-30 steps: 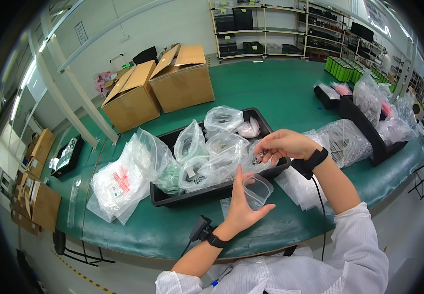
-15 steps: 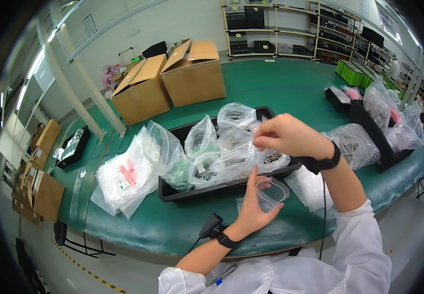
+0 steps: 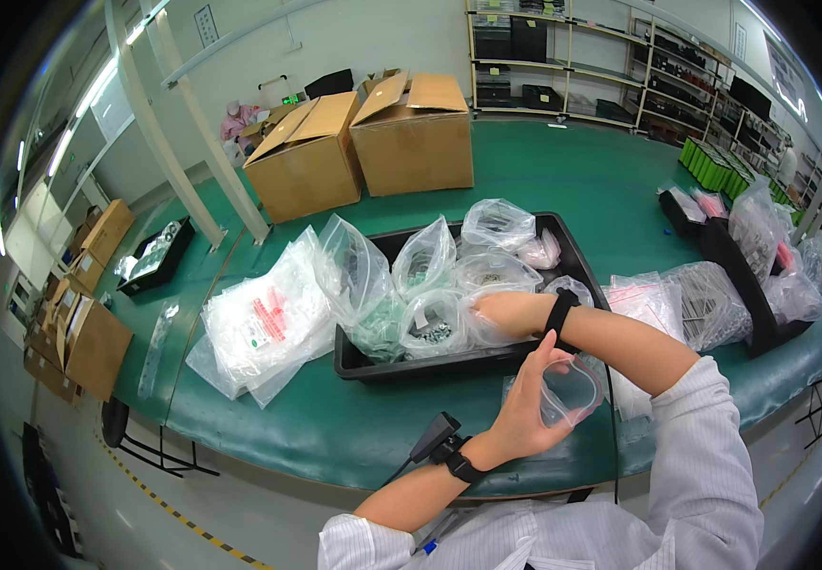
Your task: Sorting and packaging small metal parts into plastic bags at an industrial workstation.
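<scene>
Near the worktop's (image 3: 278, 427) front edge, the left hand (image 3: 523, 407) grasps a clear plastic bag (image 3: 577, 394), unsealed, fill unclear; the right hand (image 3: 506, 313) dips among the black tray's (image 3: 430, 367) bags, its grasp hidden.

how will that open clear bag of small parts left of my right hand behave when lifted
The clear bag will probably sag, since its thin walls look crumpled. It may feel heavy for its size, as the small parts inside look metallic. Tilted, its open mouth could spill them.

A small clear plastic bag (image 3: 568, 394) gapes open near larger clear bags (image 3: 476, 334)
</scene>
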Demonstrator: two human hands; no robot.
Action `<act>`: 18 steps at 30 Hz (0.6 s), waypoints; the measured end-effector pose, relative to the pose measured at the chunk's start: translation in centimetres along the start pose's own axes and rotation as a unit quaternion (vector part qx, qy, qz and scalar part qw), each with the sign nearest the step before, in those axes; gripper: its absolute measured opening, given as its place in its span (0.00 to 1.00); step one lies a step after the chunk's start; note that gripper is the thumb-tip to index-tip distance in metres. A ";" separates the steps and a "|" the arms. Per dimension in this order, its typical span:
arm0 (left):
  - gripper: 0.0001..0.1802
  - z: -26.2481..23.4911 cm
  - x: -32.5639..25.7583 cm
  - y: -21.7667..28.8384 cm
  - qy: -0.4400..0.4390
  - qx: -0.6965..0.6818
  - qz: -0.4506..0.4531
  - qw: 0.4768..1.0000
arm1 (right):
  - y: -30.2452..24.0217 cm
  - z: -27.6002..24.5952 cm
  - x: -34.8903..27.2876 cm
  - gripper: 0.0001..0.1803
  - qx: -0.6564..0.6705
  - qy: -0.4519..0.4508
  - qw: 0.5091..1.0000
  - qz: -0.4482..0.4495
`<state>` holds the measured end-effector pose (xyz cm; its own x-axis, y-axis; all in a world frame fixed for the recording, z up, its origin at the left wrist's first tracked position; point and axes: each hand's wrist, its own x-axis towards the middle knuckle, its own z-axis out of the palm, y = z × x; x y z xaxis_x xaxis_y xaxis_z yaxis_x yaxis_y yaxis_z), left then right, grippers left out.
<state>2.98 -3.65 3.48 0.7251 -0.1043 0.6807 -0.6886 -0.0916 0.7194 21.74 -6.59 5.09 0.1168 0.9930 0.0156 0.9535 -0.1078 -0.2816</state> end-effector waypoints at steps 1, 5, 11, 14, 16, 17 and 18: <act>0.59 -0.1 -0.1 0.1 0.003 0.000 0.000 1.000 | -0.2 -0.5 0.3 0.14 0.012 -0.020 1.000 -0.009; 0.59 -0.5 -0.2 0.1 0.004 0.018 0.005 1.000 | -2.9 -2.4 0.6 0.12 -0.051 -0.121 0.989 0.069; 0.58 -0.6 0.1 -0.3 0.004 0.029 0.002 1.000 | -1.0 -0.9 -0.4 0.13 -0.136 -0.102 0.982 0.080; 0.58 -0.5 0.1 -0.2 0.010 0.023 0.012 1.000 | 1.4 -0.1 -1.0 0.14 -0.013 -0.050 0.999 -0.018; 0.58 -0.5 0.1 -0.2 0.014 0.022 0.015 1.000 | 1.3 0.2 -1.2 0.14 -0.041 -0.044 0.998 -0.006; 0.58 -0.6 0.1 -0.3 0.013 0.025 0.016 0.999 | 0.8 0.0 -1.2 0.14 -0.041 -0.045 0.998 -0.008; 0.58 -0.6 0.0 -0.4 0.011 0.028 0.018 0.999 | 0.3 -0.2 -1.1 0.14 -0.036 -0.055 0.997 0.043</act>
<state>3.27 -3.01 3.32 0.6993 -0.0859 0.7096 -0.7135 -0.1445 0.6856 21.93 -7.70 5.20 0.1718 0.9787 -0.1127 0.9589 -0.1923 -0.2085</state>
